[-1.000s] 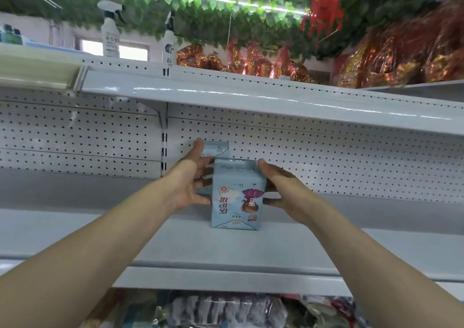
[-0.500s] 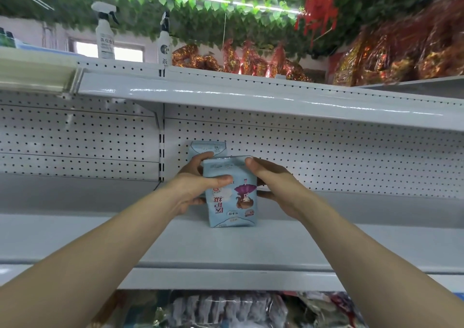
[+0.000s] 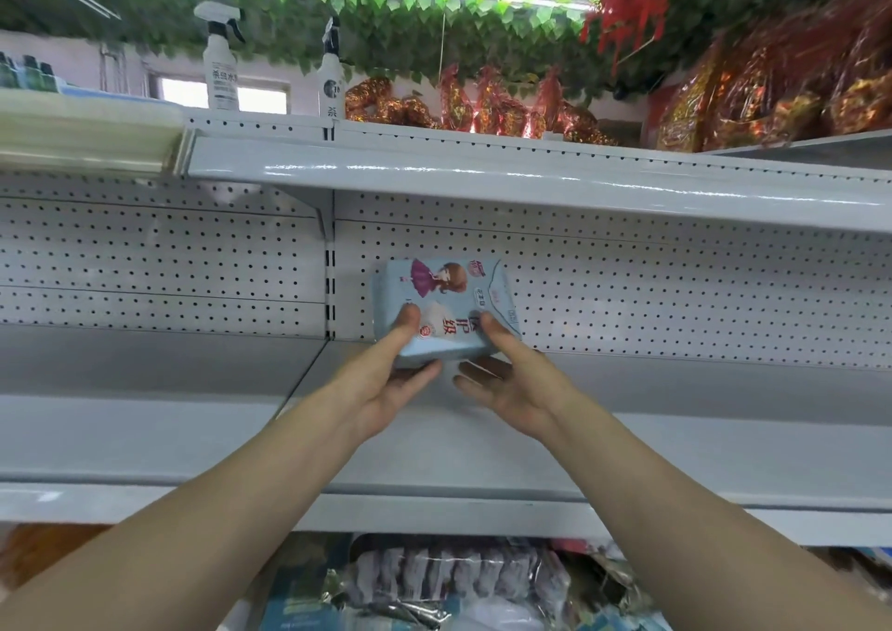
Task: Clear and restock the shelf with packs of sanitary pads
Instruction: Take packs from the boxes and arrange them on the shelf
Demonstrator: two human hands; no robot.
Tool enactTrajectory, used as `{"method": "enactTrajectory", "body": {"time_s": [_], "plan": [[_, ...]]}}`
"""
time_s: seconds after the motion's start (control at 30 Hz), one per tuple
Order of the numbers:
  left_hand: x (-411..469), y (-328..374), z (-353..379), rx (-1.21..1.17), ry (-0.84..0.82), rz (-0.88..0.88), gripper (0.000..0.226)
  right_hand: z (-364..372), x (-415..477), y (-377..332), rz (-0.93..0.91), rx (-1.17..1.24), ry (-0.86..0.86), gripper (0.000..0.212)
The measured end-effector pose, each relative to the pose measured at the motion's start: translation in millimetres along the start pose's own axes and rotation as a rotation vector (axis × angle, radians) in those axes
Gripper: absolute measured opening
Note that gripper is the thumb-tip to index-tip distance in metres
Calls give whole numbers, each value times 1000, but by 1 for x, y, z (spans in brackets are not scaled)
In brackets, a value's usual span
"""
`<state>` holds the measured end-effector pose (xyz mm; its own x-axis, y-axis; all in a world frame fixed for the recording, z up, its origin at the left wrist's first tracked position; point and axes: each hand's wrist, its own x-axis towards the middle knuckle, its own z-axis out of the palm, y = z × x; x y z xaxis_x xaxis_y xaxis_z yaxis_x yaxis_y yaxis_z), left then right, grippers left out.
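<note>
Landmark: slotted upright (image 3: 330,287) in the pegboard back panel (image 3: 159,254). Up and left of the upright, a white spray bottle (image 3: 220,58) stands on the top deck. A smaller spray bottle (image 3: 331,81) stands directly above the upright. Just right of the upright: left hand (image 3: 381,379), thumb on the printed face and fingers curled under the lower edge of the light-blue pack of sanitary pads (image 3: 449,299). The pack is held tilted, above the grey shelf (image 3: 627,442), in front of the panel. Further right: right hand (image 3: 511,382) pinches the pack's lower right corner, thumb in front, fingers beneath. Far right of the upright, up high: red-and-gold foil-wrapped goods (image 3: 772,99).
</note>
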<state>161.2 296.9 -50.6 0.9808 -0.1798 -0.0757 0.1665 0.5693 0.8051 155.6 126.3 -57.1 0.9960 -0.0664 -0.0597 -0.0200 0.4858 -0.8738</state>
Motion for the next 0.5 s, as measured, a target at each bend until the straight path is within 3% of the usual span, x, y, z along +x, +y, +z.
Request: {"method": "enactTrajectory", "body": {"time_s": [0.07, 0.13, 0.2, 0.3, 0.5], "plan": [[-4, -1, -3, 165, -24, -54, 51, 2, 4, 0, -24, 122, -20, 37], [-3, 3, -10, 454, 22, -54, 55, 0, 10, -5, -65, 128, -26, 52], [4, 14, -18, 609, 94, 56, 51, 0, 17, -13, -128, -36, 11, 64], [22, 34, -26, 684, 102, 177, 78, 5, 27, -22, -232, -382, 25, 70], [46, 50, -25, 845, -87, 148, 51, 19, 39, -29, -259, -705, -142, 65]]}}
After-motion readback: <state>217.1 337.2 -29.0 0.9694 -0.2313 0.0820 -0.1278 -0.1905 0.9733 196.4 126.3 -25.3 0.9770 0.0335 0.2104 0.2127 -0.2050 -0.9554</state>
